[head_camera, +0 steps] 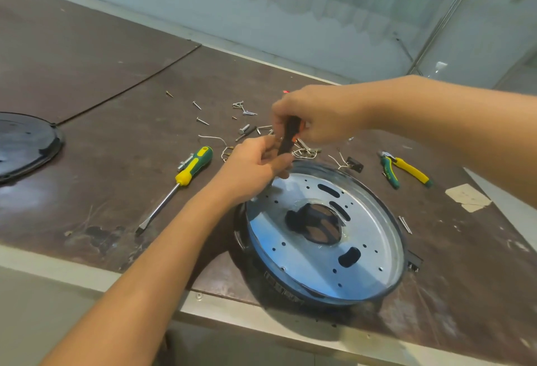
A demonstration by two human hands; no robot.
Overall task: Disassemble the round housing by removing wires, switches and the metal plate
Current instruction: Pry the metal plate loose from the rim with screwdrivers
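Brown counter (116, 75), worn, carries everything. Round housing (290, 287) sits at the near edge, open side up, metal plate (374, 237) still seated inside it. Black lid (23, 145) lies well apart at far left.

Right grip (316, 115) is wrapped tight round the handle of a black-handled screwdriver (287, 139), held over the housing's far rim. Left grip (252, 168) has its fingers curled round the tool's lower end, steadying it; the tip is hidden behind them.

Green-and-yellow screwdriver (189, 171) lies left of the housing, pliers (406, 169) to the right. Switch (355, 164) with wire tails lies just beyond the rim, loose wires (305, 153) under the hands, screws (244, 108) scattered behind.

Risks, as judged: the tip slips off the fastener and jabs the left fingers. Hard pushing slides the housing off the near edge. A freed screw gets lost among the scattered ones.
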